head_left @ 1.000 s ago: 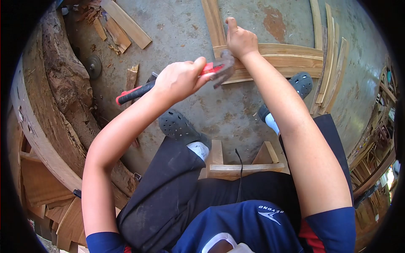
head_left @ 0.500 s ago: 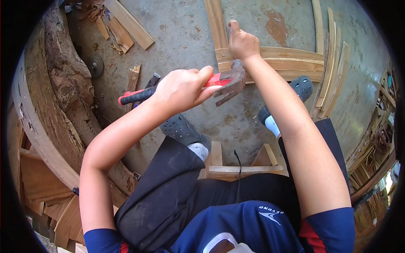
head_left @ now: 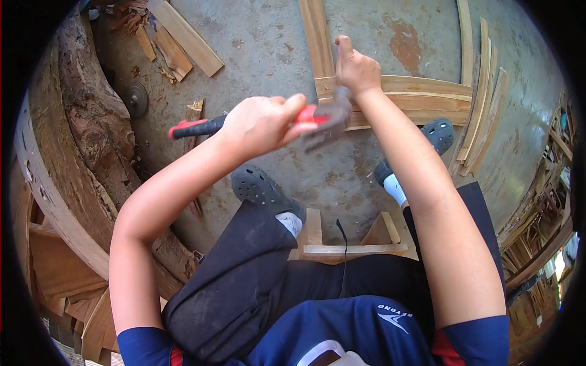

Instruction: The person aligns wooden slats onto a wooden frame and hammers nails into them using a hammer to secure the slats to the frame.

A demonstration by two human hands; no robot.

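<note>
My left hand (head_left: 259,124) is wrapped round a claw hammer (head_left: 209,127) with a red and black handle. The blurred metal head is just left of and below my right hand (head_left: 359,68). That hand is closed over the left end of some joined wooden slats (head_left: 421,94), its thumb or finger pointing up; whatever it pinches is hidden. An upright-running plank (head_left: 317,36) meets the slats at their left end, and another (head_left: 466,43) meets them at the right.
Loose curved strips (head_left: 488,104) lie right of the slats. Wood offcuts (head_left: 186,38) and a round metal disc (head_left: 135,99) are at the upper left, beside a large rough log (head_left: 91,91). Two shoes (head_left: 259,186) stand on the concrete floor, below the slats.
The hammer has swung slightly and its head is blurred, close to my right hand. The slats and my right hand appear a little lower in the view.
</note>
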